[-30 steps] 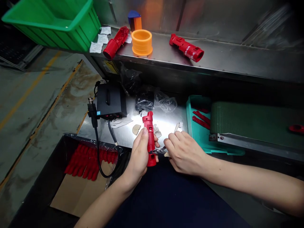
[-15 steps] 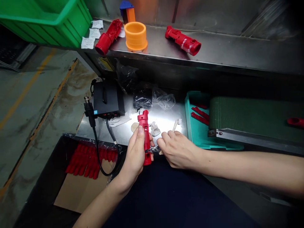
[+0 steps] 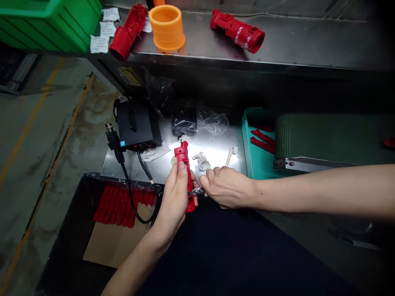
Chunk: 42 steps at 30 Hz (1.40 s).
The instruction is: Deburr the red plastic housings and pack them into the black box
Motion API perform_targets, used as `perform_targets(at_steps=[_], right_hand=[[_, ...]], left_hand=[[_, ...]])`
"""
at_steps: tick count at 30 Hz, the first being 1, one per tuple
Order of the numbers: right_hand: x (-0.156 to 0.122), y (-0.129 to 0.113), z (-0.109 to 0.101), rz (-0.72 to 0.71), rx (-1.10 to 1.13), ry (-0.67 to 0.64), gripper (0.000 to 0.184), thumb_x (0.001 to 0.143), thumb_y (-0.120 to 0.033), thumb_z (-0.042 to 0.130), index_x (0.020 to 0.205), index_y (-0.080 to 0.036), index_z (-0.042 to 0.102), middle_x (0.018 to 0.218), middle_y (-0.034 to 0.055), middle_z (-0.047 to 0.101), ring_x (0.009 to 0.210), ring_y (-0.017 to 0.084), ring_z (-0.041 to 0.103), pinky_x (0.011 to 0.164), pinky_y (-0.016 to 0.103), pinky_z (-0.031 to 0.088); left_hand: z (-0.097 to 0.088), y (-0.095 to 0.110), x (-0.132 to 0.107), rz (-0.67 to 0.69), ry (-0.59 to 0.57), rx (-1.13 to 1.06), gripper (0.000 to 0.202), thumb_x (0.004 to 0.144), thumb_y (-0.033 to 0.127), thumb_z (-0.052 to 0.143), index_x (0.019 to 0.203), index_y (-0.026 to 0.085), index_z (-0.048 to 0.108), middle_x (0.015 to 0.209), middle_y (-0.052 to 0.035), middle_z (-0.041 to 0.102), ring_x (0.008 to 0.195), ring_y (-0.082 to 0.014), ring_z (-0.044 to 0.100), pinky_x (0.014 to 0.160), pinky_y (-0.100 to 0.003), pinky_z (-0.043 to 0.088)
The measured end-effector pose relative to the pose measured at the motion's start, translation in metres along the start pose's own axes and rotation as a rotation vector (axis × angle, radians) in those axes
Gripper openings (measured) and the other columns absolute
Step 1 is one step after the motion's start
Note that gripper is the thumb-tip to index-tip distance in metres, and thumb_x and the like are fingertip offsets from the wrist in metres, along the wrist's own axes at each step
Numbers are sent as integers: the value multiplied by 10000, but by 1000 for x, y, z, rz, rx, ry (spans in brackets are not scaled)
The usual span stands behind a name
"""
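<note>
My left hand (image 3: 175, 191) is closed around a red plastic tube-shaped housing (image 3: 182, 153), its thumb pressed along the front. The housing stands nearly upright, with cut-outs along its side. My right hand (image 3: 226, 187) is wrapped around a pair of pliers (image 3: 197, 190); most of their handles are hidden in the fist. The metal jaws reach the lower side of the housing; I cannot tell what they grip there. Just behind my hands, a crumpled white cloth (image 3: 202, 162) and a thin pale-handled tool (image 3: 229, 157) lie on the metal bench (image 3: 145, 172).
A black box-shaped unit (image 3: 138, 123) with a thick cable stands at the left. Below it, a black-lined bin (image 3: 66, 234) holds rows of red parts. A teal tray (image 3: 251, 156) sits beside a green conveyor (image 3: 333, 142). On the shelf are an orange ring (image 3: 166, 28) and red housings (image 3: 239, 32).
The camera view has shifted, so the shelf sits higher in the picture. Both hands keep their hold, and the housing tilts slightly more to the left.
</note>
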State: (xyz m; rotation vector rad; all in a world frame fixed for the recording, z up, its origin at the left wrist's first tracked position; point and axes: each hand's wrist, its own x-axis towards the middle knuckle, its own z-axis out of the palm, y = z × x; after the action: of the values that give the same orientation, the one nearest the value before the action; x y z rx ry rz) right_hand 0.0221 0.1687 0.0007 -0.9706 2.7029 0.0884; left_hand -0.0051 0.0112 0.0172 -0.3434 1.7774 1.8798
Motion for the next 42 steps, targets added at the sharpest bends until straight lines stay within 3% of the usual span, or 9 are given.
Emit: perform_targets(at_steps=[5, 10, 13, 17, 22, 27, 33, 39, 42], right_hand=[[6, 1, 4, -22, 27, -37, 211, 919, -87, 369, 946, -125, 574, 738, 109, 649, 539, 224, 588, 446, 325, 286], [9, 4, 6, 5, 40, -43, 165, 930, -114, 406, 953, -124, 569, 753, 106, 670, 547, 196, 572, 465, 303, 290], [5, 9, 5, 62, 40, -7, 103, 863, -133, 506, 953, -121, 554, 778, 106, 673, 555, 192, 581, 480, 294, 288], [-4, 16, 3, 152, 56, 61, 158, 768, -99, 535, 924, -125, 536, 748, 85, 645, 531, 194, 581, 483, 296, 264], [-15, 19, 4, 160, 118, 154, 125, 792, -113, 483, 909, -154, 499, 703, 40, 597, 539, 177, 563, 503, 286, 267], [-22, 15, 5, 169, 148, 231, 95, 813, -126, 435, 884, -171, 478, 685, 32, 561, 542, 174, 528, 506, 283, 245], [-22, 10, -10, 112, 89, 324, 110, 752, -116, 491, 826, -196, 477, 725, 37, 553, 586, 185, 495, 545, 303, 253], [-21, 19, -32, 51, -7, 385, 66, 799, -157, 516, 858, -169, 544, 816, 87, 563, 694, 237, 477, 641, 358, 296], [-21, 19, -40, 65, -8, 372, 100, 808, -157, 501, 884, -157, 567, 826, 99, 565, 702, 254, 484, 644, 365, 296]], left_hand=[[-4, -10, 6, -57, -29, -1, 407, 956, 620, 553, 939, 214, 584, 707, 21, 558, 463, -108, 484, 348, -204, 416], [-7, -9, 15, -37, -38, -62, 430, 927, 633, 592, 1003, 210, 599, 730, 18, 583, 496, -118, 524, 338, -192, 412], [-10, -3, 18, 10, -40, -155, 408, 929, 607, 610, 1006, 206, 604, 783, 4, 621, 527, -111, 557, 359, -177, 427], [-14, 4, 16, 12, -94, -259, 388, 973, 571, 557, 968, 185, 601, 737, 10, 607, 449, -90, 517, 363, -197, 469], [-12, 9, 12, -64, -191, -415, 376, 983, 519, 561, 1103, 164, 596, 834, -22, 608, 603, -135, 580, 355, -202, 501], [-10, 14, 9, -47, -222, -448, 401, 1001, 517, 522, 1170, 158, 581, 828, -25, 591, 651, -147, 571, 353, -196, 511], [-10, 17, 2, -47, -213, -403, 379, 996, 501, 545, 1176, 172, 592, 854, -22, 592, 656, -144, 596, 353, -189, 510], [-10, 19, -6, -91, -218, -311, 326, 965, 490, 602, 954, 166, 636, 841, -10, 602, 492, -93, 548, 349, -213, 495], [-8, 19, -9, -45, -163, -332, 307, 984, 483, 570, 973, 183, 637, 869, -23, 606, 575, -120, 590, 397, -221, 514]])
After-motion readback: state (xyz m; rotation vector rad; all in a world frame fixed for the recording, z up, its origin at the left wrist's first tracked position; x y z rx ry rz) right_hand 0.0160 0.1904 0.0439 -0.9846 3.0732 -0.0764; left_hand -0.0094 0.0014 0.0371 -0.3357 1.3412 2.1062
